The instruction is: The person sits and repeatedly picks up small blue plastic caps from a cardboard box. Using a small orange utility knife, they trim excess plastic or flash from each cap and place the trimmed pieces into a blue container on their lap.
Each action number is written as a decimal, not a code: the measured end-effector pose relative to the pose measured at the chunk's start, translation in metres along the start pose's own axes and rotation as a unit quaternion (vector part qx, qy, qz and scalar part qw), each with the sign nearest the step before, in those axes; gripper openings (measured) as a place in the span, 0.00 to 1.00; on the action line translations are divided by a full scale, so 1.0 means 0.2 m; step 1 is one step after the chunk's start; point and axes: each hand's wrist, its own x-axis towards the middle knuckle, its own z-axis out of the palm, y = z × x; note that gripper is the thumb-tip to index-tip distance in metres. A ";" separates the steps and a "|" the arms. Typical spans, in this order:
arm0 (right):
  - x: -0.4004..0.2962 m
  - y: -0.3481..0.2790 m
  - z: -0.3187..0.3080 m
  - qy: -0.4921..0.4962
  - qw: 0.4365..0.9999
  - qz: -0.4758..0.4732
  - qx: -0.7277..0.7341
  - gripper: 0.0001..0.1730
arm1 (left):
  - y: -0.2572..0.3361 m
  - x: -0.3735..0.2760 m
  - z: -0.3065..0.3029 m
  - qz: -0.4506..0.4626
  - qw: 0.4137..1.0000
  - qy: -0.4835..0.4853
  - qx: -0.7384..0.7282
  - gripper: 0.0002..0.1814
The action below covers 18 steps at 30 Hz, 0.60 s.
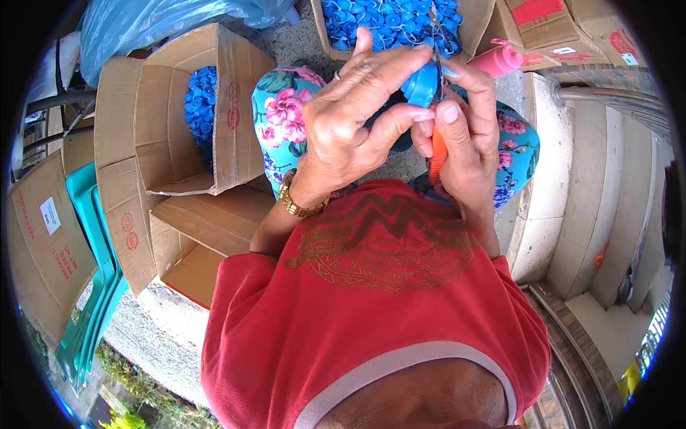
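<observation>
My left hand (pixel 348 107), with a ring and a gold wristwatch (pixel 300 198), pinches a round blue plastic piece (pixel 420 86) between thumb and fingers. In my right hand (pixel 469 128) is an orange-handled cutting tool (pixel 439 150), which looks like scissors. Its metal blades point away from me and lie against the right side of the blue piece. My right fingers partly hide the handle. Both hands are close together above my lap. Beyond them, a cardboard box (pixel 477 24) holds many similar blue plastic pieces (pixel 375 21) with thin pale strands among them.
To my left, a cardboard box (pixel 166 107) on its side holds more blue pieces (pixel 201 107). Another open box (pixel 198 268) is below it, beside green plastic chairs (pixel 96 268). A pink bottle (pixel 498 58) lies ahead right. Steps (pixel 584 198) with a metal rail (pixel 605 94) flank my right.
</observation>
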 end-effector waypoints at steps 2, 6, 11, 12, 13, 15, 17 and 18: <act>0.00 0.01 0.00 0.014 1.000 0.004 -0.001 0.16 | 0.00 -0.01 0.02 0.010 1.000 0.008 0.012 0.23; 0.02 0.00 0.00 0.036 0.997 0.022 0.066 0.17 | 0.01 -0.03 0.04 -0.012 0.999 -0.004 -0.046 0.24; 0.02 -0.04 -0.02 0.003 0.996 0.060 0.063 0.27 | 0.01 -0.05 0.07 -0.173 0.921 0.042 -0.346 0.26; 0.00 -0.03 -0.04 -0.011 0.998 0.044 0.036 0.28 | -0.02 -0.05 0.06 -0.157 0.925 0.004 -0.345 0.30; -0.01 -0.02 -0.04 -0.024 0.999 0.027 0.010 0.28 | -0.02 -0.05 0.04 -0.195 0.903 0.013 -0.383 0.29; -0.04 -0.03 -0.03 -0.019 0.999 0.033 -0.013 0.28 | 0.00 -0.03 0.02 -0.269 0.846 0.032 -0.458 0.27; -0.06 -0.03 -0.03 -0.013 0.996 0.057 -0.066 0.27 | 0.00 -0.02 0.02 -0.284 0.819 0.057 -0.496 0.26; -0.06 -0.02 -0.03 -0.008 0.993 0.040 -0.114 0.28 | 0.00 -0.01 0.03 -0.282 0.805 0.069 -0.517 0.26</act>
